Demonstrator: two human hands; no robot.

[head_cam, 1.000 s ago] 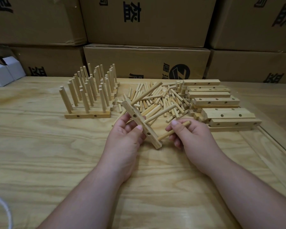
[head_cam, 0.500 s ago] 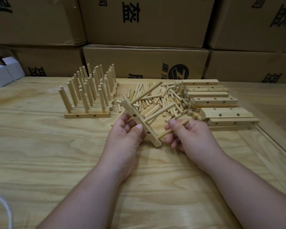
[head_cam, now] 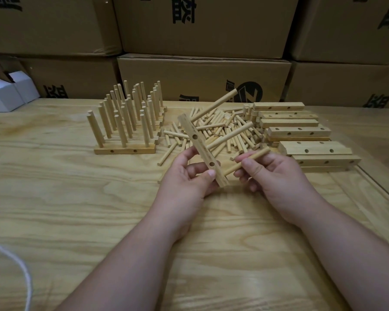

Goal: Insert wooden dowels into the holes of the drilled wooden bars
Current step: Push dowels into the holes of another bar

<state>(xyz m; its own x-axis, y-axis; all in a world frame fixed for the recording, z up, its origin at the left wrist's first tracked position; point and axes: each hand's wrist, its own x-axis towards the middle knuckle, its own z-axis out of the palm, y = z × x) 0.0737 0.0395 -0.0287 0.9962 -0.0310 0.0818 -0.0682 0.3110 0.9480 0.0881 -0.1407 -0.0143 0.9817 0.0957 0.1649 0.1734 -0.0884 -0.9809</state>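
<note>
Left hand (head_cam: 184,176) grips drilled bar (head_cam: 202,151) near its lower end, thumb over front face, bar tilted w/ far end up and away. Two dowels already seated in bar's upper holes, projecting to the right. Judged reason for tilt: presents remaining hole toward the other hand.

Right hand (head_cam: 272,173) pinches third dowel (head_cam: 247,161) btwn thumb and fingers, near tip at bar's lower side, approx. at the hole; whether tip has entered, cannot tell. Step in hand, by judgement: last dowel for this bar.

Loose dowel pile (head_cam: 222,129) lies on counter (head_cam: 99,209) just beyond hands. Undrilled-looking stock not seen; empty bars (head_cam: 299,131) stacked beyond right hand. Finished racks (head_cam: 126,122) stand beyond left hand, pegs up. Supply and output kept on opposite sides, likely for reach.
</note>
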